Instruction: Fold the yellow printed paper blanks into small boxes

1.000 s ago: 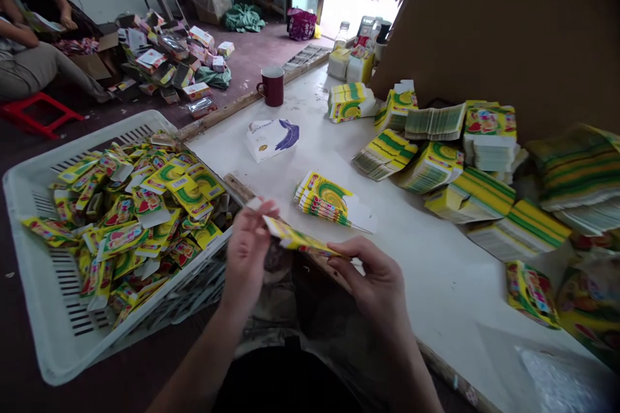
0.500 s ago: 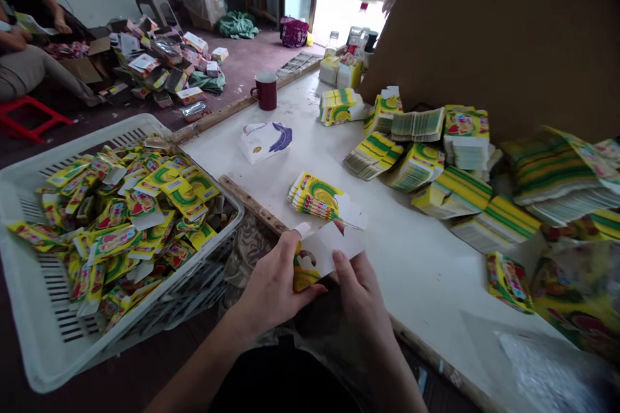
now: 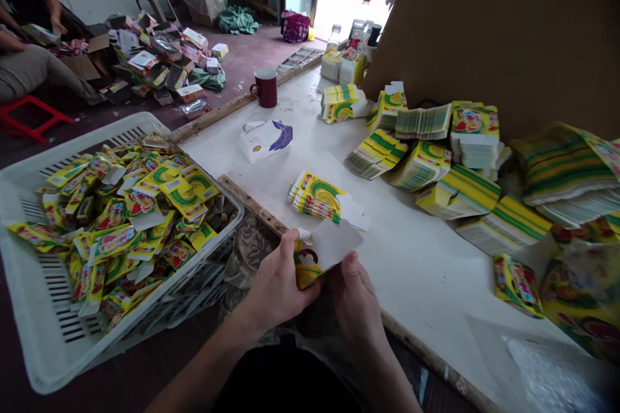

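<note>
My left hand (image 3: 277, 285) grips a small yellow and green carton (image 3: 306, 274) above the table's near edge. A white tip covers one of its fingers. The carton's white inner flap (image 3: 336, 242) stands open toward the right. My right hand (image 3: 357, 297) is closed at the carton's lower right side, its thumb upright by the flap edge; its other fingers are mostly hidden. Just beyond the hands, a small fanned stack of flat yellow cartons (image 3: 317, 197) lies on the white table (image 3: 411, 271).
On the left stands a white plastic basket (image 3: 24, 335) heaped with small cartons. A glove box (image 3: 266, 141) and a dark red mug (image 3: 266, 88) are farther back. Bundles of flat cartons (image 3: 458, 190) line the right side by a brown board (image 3: 498, 32). Another person (image 3: 33, 58) sits far left.
The right thumb has slid off the white flap to its lower edge. The flap now stands more upright and turned. The left hand keeps its hold on the carton. The view has shifted slightly.
</note>
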`<state>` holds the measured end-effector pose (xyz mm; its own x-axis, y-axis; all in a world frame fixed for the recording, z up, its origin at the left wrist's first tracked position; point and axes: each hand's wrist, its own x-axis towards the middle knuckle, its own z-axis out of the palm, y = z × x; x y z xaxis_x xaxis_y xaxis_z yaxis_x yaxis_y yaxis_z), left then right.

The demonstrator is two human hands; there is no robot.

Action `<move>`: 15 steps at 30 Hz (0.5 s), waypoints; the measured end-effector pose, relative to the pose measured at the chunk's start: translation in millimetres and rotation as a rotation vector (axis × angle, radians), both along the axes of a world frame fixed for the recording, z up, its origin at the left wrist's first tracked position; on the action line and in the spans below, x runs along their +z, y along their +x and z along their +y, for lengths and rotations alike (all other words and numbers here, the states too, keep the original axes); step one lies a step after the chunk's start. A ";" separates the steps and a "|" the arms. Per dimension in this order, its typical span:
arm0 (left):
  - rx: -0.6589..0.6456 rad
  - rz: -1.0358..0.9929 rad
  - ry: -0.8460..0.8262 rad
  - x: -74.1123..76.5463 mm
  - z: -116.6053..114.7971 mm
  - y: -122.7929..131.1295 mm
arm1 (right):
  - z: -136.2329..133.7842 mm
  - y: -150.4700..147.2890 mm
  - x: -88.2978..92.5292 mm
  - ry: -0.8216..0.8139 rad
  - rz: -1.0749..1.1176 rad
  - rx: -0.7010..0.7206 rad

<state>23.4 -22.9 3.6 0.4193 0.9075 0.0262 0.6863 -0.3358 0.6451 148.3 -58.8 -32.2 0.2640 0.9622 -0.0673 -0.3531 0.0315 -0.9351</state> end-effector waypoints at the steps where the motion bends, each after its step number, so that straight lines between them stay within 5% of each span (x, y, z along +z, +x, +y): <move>1: -0.004 0.005 -0.009 -0.9 0.1 0.3 | 1.4 0.3 2.5 0.019 -0.069 0.019; 6: 0.012 0.027 -0.017 -4.7 0.6 -0.9 | 7.4 6.4 11.7 0.088 -0.411 0.032; 11: 0.053 0.036 0.043 -6.8 0.6 -2.8 | 5.4 8.6 -0.4 0.039 -0.624 -0.062; 15: 0.030 0.072 0.104 -7.5 -3.0 -1.5 | 10.1 1.7 -3.6 0.000 -0.412 -0.093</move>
<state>21.9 -25.8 -3.9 0.3965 0.9135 0.0915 0.7401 -0.3770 0.5569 150.0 -48.7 -35.8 0.3547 0.9329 0.0619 0.0542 0.0455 -0.9975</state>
